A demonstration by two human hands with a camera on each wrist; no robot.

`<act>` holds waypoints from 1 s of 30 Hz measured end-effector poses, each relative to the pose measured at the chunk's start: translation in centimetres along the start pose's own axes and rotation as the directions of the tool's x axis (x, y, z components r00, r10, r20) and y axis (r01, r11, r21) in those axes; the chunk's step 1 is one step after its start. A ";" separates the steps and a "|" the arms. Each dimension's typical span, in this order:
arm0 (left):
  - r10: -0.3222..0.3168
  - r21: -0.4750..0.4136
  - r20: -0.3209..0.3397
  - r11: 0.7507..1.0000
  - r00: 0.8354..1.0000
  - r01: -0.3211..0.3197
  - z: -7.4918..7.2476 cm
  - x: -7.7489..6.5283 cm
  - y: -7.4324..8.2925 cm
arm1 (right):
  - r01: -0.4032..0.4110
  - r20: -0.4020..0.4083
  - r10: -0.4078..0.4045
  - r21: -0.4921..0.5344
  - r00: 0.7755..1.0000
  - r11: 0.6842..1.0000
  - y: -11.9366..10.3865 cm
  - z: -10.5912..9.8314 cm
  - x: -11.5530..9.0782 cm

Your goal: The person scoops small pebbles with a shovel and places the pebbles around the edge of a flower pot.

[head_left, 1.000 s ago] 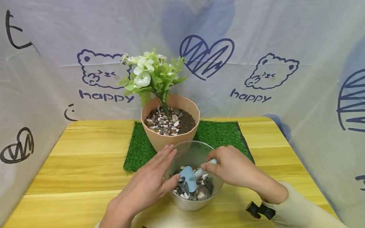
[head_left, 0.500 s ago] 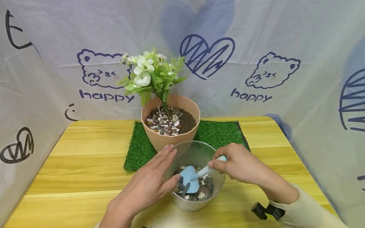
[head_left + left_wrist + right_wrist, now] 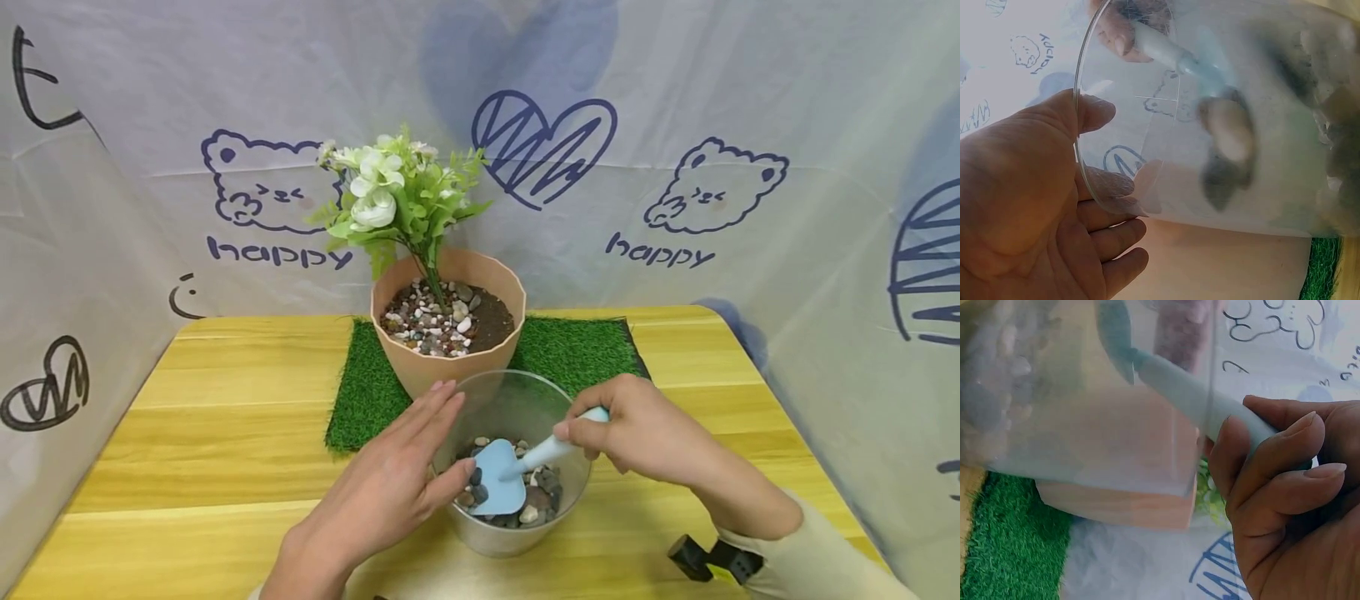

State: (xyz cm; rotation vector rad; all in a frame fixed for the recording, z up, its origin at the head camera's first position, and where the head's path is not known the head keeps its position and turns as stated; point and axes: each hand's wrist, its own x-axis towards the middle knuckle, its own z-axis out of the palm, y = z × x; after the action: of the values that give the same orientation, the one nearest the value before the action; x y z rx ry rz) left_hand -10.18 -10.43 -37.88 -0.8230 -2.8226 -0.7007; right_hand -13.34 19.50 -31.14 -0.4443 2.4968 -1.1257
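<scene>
- Left hand (image 3: 382, 479): fingers extended and nearly straight, laid along the outside of the container wall at its left side; the thumb stands apart from them, near the front of the rim. The palm is not wrapped around the container.
- Right hand (image 3: 645, 429): fingers curled, gripping the handle of the blue trowel between thumb and fingers, above the right side of the container rim.
- Blue trowel (image 3: 501, 482): tilted, its blade down inside the container and its handle rising across the rim toward the right edge of the table.
- Stones (image 3: 540, 504): dark, brown and pale, gathered in the bottom of the container. Several dark ones lie at the blade's left margin; whether they rest on it or beside it cannot be told.
- Clear container (image 3: 495, 540): upright on the near part of the table (image 3: 225, 400), in front of the flowerpot.
- Flowerpot (image 3: 450, 375): peach-coloured, upright on the green mat (image 3: 592, 354), between the table's two far corners and close to its far edge.
- White-flowered plant (image 3: 390, 192): rising from the pot, where small pebbles (image 3: 420, 325) cover the left portion and dark soil (image 3: 497, 323) shows at the right.
</scene>
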 end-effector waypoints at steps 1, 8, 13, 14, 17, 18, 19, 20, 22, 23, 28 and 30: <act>-0.001 0.000 0.001 1.000 1.000 0.001 0.0 0.0 0.0 | 0.000 0.004 0.000 0.015 1.000 1.000 0.1 -0.2 -0.1; 0.004 0.003 0.008 1.000 1.000 -0.004 -0.1 0.0 0.0 | 0.000 0.003 -0.001 0.086 1.000 0.996 1.5 -1.1 -0.3; -0.003 0.002 0.006 1.000 1.000 0.003 -0.1 0.0 0.0 | -0.013 -0.021 0.016 0.146 1.000 0.989 2.6 -1.9 -0.6; -0.006 0.001 0.007 1.000 1.000 0.006 -0.1 0.0 0.0 | -0.016 -0.029 0.021 0.155 0.999 0.988 2.7 -2.1 -0.6; -0.008 0.002 0.009 1.000 1.000 0.008 0.0 0.0 0.0 | -0.032 -0.055 0.042 0.177 0.998 0.984 3.0 -2.6 -0.9; -0.007 0.004 0.010 1.000 1.000 0.007 0.0 0.0 0.0 | -0.037 -0.061 0.049 0.183 0.997 0.982 3.1 -2.7 -1.0; -0.007 0.005 0.009 1.000 1.000 0.007 0.0 -0.1 -0.1 | -0.042 -0.065 0.055 0.190 0.996 0.981 3.2 -2.8 -1.0; -0.006 0.007 0.009 1.000 1.000 0.006 0.0 -0.1 -0.1 | -0.048 -0.069 0.063 0.202 0.996 0.978 3.3 -2.9 -1.1; -0.003 0.007 0.007 1.000 1.000 0.003 0.0 -0.1 -0.1 | -0.052 -0.073 0.070 0.223 0.995 0.973 3.5 -3.1 -1.2; -0.002 0.008 0.005 1.000 1.000 0.001 0.0 -0.1 -0.1 | -0.051 -0.077 0.070 0.231 0.995 0.972 3.6 -3.2 -1.3; 0.003 0.006 0.002 1.000 1.000 -0.003 0.0 -0.1 0.0 | -0.011 -0.129 0.045 0.254 0.991 0.967 3.7 -4.0 -1.9; 0.003 0.004 0.003 1.000 1.000 -0.003 0.0 0.0 0.0 | 0.013 -0.166 0.031 0.260 0.986 0.965 3.6 -4.4 -2.0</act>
State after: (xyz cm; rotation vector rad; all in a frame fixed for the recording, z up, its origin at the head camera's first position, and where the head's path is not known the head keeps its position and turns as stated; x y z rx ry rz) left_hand -10.16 -10.47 -37.89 -0.8280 -2.8238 -0.6931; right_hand -13.98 25.47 -30.80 -0.2724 2.4370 -1.5208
